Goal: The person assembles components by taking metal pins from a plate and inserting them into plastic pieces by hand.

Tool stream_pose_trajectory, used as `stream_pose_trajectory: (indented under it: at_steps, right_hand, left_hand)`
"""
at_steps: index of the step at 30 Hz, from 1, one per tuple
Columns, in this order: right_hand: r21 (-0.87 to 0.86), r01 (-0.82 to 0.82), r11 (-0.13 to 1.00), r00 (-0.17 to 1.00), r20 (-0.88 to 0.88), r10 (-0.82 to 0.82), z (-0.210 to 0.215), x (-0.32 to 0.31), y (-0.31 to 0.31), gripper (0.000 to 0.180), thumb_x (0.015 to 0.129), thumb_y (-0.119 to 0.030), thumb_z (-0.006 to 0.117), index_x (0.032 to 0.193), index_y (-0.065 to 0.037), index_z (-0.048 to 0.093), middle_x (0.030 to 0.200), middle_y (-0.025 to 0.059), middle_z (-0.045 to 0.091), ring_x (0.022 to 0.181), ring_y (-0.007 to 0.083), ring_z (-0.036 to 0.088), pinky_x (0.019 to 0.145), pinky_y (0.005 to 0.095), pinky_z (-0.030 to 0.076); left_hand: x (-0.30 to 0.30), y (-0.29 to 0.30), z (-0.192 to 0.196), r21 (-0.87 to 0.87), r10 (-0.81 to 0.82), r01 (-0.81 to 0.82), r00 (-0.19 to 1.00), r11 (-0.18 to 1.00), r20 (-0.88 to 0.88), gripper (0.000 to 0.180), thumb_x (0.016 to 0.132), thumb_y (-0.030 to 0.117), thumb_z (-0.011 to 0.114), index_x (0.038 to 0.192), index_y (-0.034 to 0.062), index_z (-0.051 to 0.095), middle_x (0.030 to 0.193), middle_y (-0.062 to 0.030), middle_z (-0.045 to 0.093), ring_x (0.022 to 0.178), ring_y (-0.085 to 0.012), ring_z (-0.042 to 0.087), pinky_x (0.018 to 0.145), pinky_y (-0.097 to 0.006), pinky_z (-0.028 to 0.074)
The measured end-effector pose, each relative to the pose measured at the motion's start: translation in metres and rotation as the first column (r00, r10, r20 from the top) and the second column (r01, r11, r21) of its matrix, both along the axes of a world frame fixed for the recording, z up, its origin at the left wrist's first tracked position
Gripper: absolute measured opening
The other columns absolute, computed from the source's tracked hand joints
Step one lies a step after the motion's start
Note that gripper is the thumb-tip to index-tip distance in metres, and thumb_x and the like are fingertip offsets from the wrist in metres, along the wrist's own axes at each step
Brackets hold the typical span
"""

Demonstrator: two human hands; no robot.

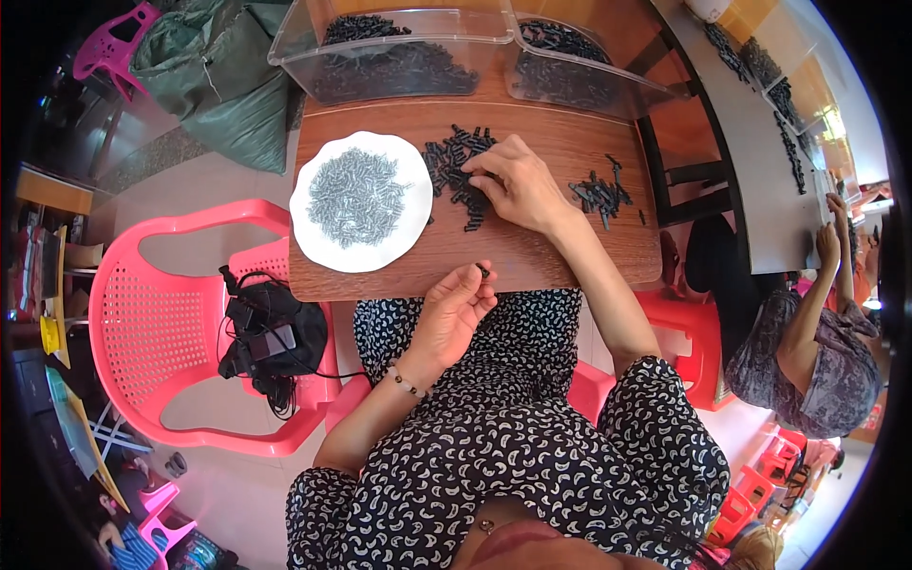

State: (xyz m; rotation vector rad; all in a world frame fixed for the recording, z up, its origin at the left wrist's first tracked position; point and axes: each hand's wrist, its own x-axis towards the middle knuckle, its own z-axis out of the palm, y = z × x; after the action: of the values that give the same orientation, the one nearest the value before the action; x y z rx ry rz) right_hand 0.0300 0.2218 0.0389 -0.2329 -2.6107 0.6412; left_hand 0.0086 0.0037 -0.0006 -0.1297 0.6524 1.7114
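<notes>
In the pinched fingers [468, 278] of the left hand [448, 313] I have a small dark piece [483, 272], at the near edge of the desk [546, 266]. The right hand [522, 185] has its fingers curled narrow at a heap of black parts [446, 160]; I cannot tell whether they grip one. Farther out I see a white plate [410, 237] of clear pins [356, 199] to the left, dark strips [598, 195] to the right, two clear bins [489, 36] behind
</notes>
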Motion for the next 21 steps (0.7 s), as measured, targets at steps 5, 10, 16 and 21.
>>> stream_pose_trajectory:
  at_steps: [5,10,16,21]
  right_hand:
    - [0.032,0.0,1.0,1.0,0.025,-0.001,0.001,-0.013,-0.012,0.016,0.077,-0.013,0.073,0.091,-0.008,0.068,0.081,0.0076,0.065,0.085,0.0278,0.056,0.075,0.0388,0.047]
    - [0.164,0.106,0.981,0.991,0.063,-0.118,-0.008,-0.02,-0.018,0.015,0.076,-0.019,0.073,0.081,-0.008,0.066,0.076,0.0071,0.064,0.081,0.0278,0.056,0.073,0.0393,0.046]
    - [0.083,0.148,0.985,0.986,0.07,-0.154,-0.015,-0.019,-0.015,0.014,0.076,-0.015,0.072,0.084,-0.005,0.066,0.076,0.0098,0.065,0.08,0.0283,0.056,0.073,0.0388,0.046]
    - [-0.359,0.18,0.916,0.983,0.091,-0.158,0.003,-0.001,-0.016,0.014,0.082,-0.011,0.071,0.092,-0.003,0.067,0.079,0.0036,0.066,0.075,0.0134,0.057,0.068,0.0279,0.045]
  left_hand:
    - [-0.001,0.0,-0.002,0.008,0.003,-0.003,1.0,1.0,0.011,0.024,0.092,0.021,0.065,0.108,0.0043,0.065,0.1,-0.0039,0.065,0.083,-0.0085,0.059,0.081,-0.026,0.051]
    - [0.0,0.0,0.0,0.024,-0.008,0.008,1.0,1.0,-0.009,0.024,0.092,0.022,0.064,0.108,0.0043,0.065,0.101,-0.004,0.066,0.083,-0.0083,0.059,0.081,-0.025,0.05]
    - [0.0,0.0,0.001,0.014,-0.016,0.016,1.0,1.0,-0.005,0.025,0.092,0.022,0.064,0.109,0.0045,0.064,0.101,-0.0038,0.065,0.084,-0.0081,0.059,0.082,-0.025,0.049]
    - [-0.003,0.0,0.004,-0.007,0.012,-0.012,1.0,1.0,0.017,0.024,0.092,0.021,0.064,0.11,0.0044,0.064,0.101,-0.0034,0.065,0.083,-0.0079,0.058,0.081,-0.025,0.05]
